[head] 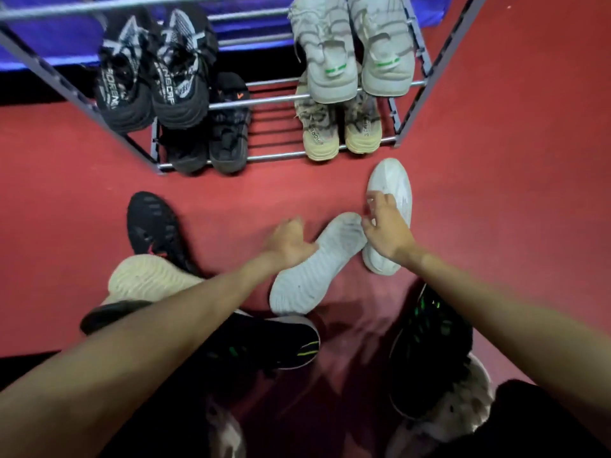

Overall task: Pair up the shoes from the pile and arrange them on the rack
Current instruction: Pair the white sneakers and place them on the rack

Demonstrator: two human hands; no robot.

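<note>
Both arms reach forward over the red floor (496,160) toward two white shoes. The left hand (287,241) is cupped, palm turned right, pressed against the edge of the sole-up white shoe (314,266) lying tilted near the middle; can't tell if it's actually gripping it yet. The right hand (386,226) hovers over the upright white shoe (391,193) just to the right, fingers spread and curled, nothing in them. The two shoes touch. Farther back the rack (271,102) holds four pairs already. Closer in, black shoes with green marks (429,342) and a beige upturned shoe (148,276) lie loose.
</note>
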